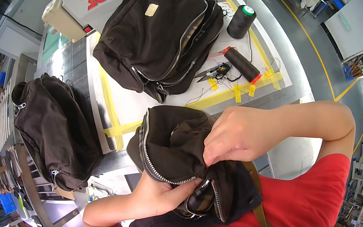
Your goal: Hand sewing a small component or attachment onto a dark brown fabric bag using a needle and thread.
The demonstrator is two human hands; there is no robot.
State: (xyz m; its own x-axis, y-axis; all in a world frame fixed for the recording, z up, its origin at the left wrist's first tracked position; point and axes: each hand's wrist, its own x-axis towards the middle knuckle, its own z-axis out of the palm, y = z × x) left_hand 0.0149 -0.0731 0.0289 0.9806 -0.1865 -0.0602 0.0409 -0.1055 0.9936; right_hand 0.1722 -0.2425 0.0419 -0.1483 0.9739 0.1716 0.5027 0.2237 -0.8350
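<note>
A dark brown fabric bag (pixel 165 130) with silver zippers rests in front of me, against my body. My right hand (pixel 239 133) is closed, pinching the bag's cloth near its middle; anything small in the fingertips cannot be made out. From below, my left hand (pixel 163 194) grips the same bag beside the zipper edge. Its thumb shows, while its other fingers are hidden in or under the cloth. Beyond it, a larger dark brown bag (pixel 151 30) with a piece of tape on it lies on the table. Another dark bag (pixel 56 128) is at the left.
On the white table sheet (pixel 177 94), edged with yellow tape, are thread snips (pixel 215 72), a dark thread spool with red ends (pixel 242 65) and an upright black thread cone (pixel 241 23). A sewing machine (pixel 83 0) stands at the far left. Shelving lines the right side.
</note>
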